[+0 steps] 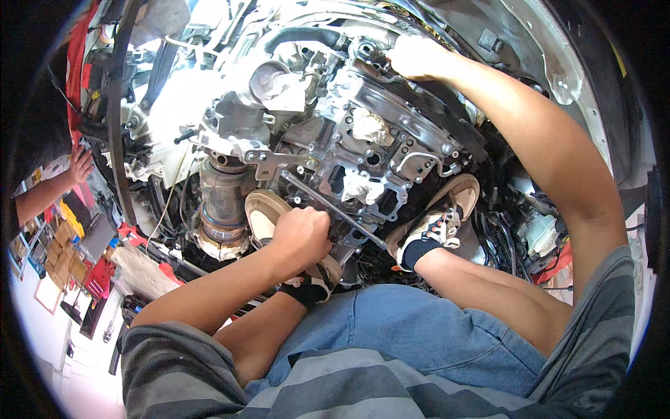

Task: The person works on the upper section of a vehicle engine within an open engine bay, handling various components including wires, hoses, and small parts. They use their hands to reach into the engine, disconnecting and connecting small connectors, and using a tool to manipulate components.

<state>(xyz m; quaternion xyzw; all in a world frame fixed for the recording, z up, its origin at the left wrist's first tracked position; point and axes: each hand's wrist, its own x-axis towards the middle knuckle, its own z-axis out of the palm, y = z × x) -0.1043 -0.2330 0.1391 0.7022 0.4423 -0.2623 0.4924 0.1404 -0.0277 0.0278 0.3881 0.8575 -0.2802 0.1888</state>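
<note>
An engine block [361, 157] fills the space before me, with crumpled white wads [370, 127] stuffed in its openings. My left hand [302, 235] is a closed fist above my shoe, over the lower left of the engine; whether anything is inside it is hidden. A long metal rod [335, 209], perhaps a ratchet extension, slants from the bracket down toward my other shoe, passing just right of that fist. My right hand [419, 56] reaches to the engine's top right, beside a round metal fitting [365, 50]; glare washes out its fingers.
A catalytic converter [222, 199] stands left of my shoes [447, 209]. A dark prop bar [118, 105] crosses the left side. Another person's hand [81, 164] rests near a red edge there. Boxes [63, 238] and a red case [98, 277] lie on the floor beyond. Wiring runs at right.
</note>
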